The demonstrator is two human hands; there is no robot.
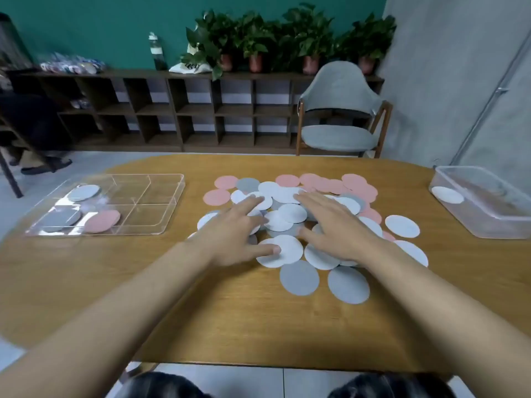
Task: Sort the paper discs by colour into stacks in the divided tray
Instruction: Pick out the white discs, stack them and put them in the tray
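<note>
A loose pile of pink, grey and white paper discs (290, 214) covers the middle of the wooden table. My left hand (232, 234) lies flat on the pile's left side, fingers straight, thumb on a white disc (284, 251). My right hand (336, 225) lies flat on the pile's right side, fingers spread. The clear divided tray (161, 202) stands at the left; its left compartments hold a pale grey disc (83, 192), a darker grey disc (59, 218) and a pink disc (103, 221).
A clear plastic box (485, 222) with one white disc (447, 194) in it stands at the table's right edge. Two grey discs (298, 278) lie near the front of the pile. A grey chair (339, 133) and shelves with potted plants stand beyond the table.
</note>
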